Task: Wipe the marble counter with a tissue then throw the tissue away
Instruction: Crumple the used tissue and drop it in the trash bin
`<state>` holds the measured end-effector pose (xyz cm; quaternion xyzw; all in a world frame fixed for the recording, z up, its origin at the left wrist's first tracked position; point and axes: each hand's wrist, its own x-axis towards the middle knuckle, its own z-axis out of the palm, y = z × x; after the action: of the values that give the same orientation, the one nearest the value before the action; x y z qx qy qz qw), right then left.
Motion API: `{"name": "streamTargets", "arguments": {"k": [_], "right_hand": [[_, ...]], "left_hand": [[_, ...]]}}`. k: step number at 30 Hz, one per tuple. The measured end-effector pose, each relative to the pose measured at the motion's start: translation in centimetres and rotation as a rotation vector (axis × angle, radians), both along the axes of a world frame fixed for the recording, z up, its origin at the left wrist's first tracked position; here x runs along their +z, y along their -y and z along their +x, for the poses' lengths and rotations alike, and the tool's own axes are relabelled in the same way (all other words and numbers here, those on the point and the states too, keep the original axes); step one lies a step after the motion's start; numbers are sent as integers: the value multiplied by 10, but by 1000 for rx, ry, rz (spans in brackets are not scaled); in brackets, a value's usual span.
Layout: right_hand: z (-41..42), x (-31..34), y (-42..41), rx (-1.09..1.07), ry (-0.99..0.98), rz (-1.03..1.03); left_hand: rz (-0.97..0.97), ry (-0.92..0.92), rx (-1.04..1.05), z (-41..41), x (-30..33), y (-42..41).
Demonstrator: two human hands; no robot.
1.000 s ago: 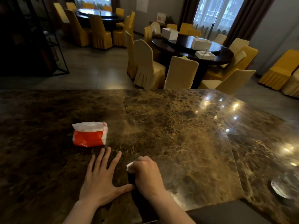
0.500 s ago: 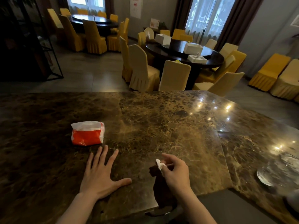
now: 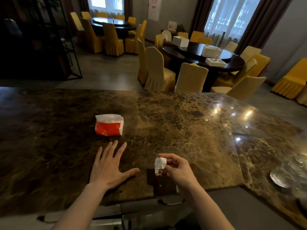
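A: Marble counter [image 3: 174, 123] is reflecting ceiling lights; noting the tissue [image 3: 160, 165] first. It is sitting crumpled into a small white wad, pinched between thumb and fingertips of the right hand [image 3: 178, 170], lifted just above the near edge of the stone.

B: Handling estimate?

A: Judging it very light, soft and easily torn, possibly damp. A fingertip pinch on the wad's bulk is looking sufficient; squeezing harder is gaining nothing.

B: Other hand?

A: Left hand [image 3: 108, 168] is lying flat and spread on the counter, gripping nothing, just short of the red-and-white tissue pack [image 3: 108, 125].

B: Disposal point?

A: No bin is showing. Wiping is appearing finished; carrying to a bin is probably remaining.
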<state>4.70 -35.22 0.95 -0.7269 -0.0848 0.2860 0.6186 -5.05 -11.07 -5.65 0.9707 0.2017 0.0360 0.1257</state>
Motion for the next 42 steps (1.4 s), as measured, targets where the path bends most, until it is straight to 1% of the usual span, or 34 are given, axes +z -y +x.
{"name": "streamTargets", "arguments": {"k": [5, 11, 16, 19, 24, 26, 31, 35, 38, 41, 42], "right_hand": [[-28, 1, -16, 148, 193, -154], [-72, -3, -26, 301, 308, -192], [-94, -13, -23, 383, 314, -242], [-101, -22, -18, 395, 332, -306], [-110, -34, -9, 406, 313, -312], [-117, -44, -6, 441, 326, -364], [-142, -82, -6, 546, 439, -486], [-158, -118, -9, 586, 440, -591], [-167, -137, -12, 656, 457, -658], [-175, -150, -16, 676, 478, -644], [-178, -150, -19, 708, 439, -671]], "left_hand": [[19, -20, 83, -30, -4, -8], [13, -57, 217, -68, -15, -21], [-4, -118, 245, -80, -20, -26], [8, -124, 238, -81, -23, -24], [42, -115, 239, -82, -23, -22], [40, -113, 239, -82, -25, -22], [55, -110, 228, -82, -27, -23], [52, -110, 223, -81, -26, -22], [54, -117, 217, -83, -26, -22], [66, -127, 221, -83, -27, -23], [61, -135, 218, -84, -25, -22]]}}
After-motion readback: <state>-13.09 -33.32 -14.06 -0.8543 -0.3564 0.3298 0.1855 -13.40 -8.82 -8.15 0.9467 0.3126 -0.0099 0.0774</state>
